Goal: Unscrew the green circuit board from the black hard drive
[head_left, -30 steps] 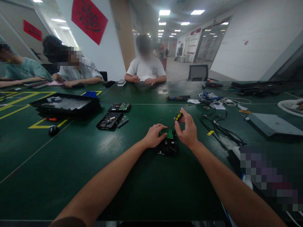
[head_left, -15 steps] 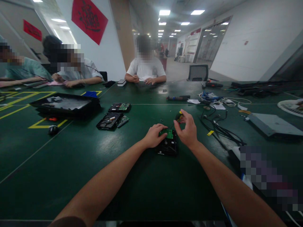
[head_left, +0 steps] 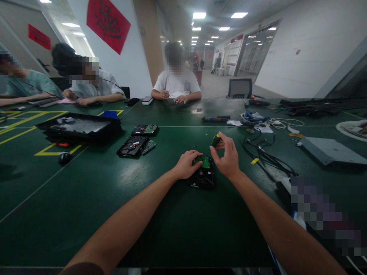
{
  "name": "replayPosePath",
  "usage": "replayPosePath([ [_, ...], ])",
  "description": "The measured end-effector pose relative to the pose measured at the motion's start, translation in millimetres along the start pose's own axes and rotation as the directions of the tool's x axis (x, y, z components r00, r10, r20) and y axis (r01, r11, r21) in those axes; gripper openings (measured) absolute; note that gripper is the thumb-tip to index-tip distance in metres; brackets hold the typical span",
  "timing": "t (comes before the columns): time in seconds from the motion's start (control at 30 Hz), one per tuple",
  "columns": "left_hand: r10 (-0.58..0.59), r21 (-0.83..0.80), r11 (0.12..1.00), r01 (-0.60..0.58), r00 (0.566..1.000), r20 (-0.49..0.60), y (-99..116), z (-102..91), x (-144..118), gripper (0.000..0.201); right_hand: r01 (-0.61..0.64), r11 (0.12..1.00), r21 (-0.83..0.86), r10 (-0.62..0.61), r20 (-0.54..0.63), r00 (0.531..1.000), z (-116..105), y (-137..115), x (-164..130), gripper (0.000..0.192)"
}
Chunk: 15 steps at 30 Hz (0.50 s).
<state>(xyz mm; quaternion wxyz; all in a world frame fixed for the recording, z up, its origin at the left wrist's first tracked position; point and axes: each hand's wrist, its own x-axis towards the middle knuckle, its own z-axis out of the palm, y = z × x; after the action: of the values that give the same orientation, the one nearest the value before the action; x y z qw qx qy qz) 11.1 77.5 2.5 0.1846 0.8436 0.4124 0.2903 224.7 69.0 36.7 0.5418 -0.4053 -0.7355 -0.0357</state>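
Note:
A black hard drive (head_left: pixel 203 178) lies on the green table (head_left: pixel 114 191) in front of me, with a green circuit board (head_left: pixel 205 162) on its far end. My left hand (head_left: pixel 187 164) rests on the drive's left side and holds it down. My right hand (head_left: pixel 228 156) grips a small screwdriver (head_left: pixel 215 140) with a yellow and black handle, its tip pointing down at the circuit board.
Two more opened hard drives (head_left: pixel 133 146) (head_left: pixel 145 130) and a black tray (head_left: pixel 80 126) lie to the left. Tangled black cables (head_left: pixel 266 156) and a grey panel (head_left: pixel 329 149) lie to the right. Other people sit at the table's far side and left.
My right hand's fingers have shifted slightly on the screwdriver handle, which has turned. The left hand and the drive have stayed put.

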Motion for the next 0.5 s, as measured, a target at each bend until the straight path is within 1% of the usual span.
replayPosePath([
  [0.1,-0.001,-0.006,1.000,0.001,1.000,0.002,0.4,-0.1,0.0,0.042,-0.001,1.000,0.002,0.001,0.016,1.000,-0.5,-0.1,-0.3,0.064],
  [0.5,0.012,0.008,1.000,-0.012,1.000,0.002,-1.3,0.8,-0.3,0.042,0.004,1.000,-0.008,-0.004,0.015,1.000,1.1,1.8,-0.8,0.064],
])
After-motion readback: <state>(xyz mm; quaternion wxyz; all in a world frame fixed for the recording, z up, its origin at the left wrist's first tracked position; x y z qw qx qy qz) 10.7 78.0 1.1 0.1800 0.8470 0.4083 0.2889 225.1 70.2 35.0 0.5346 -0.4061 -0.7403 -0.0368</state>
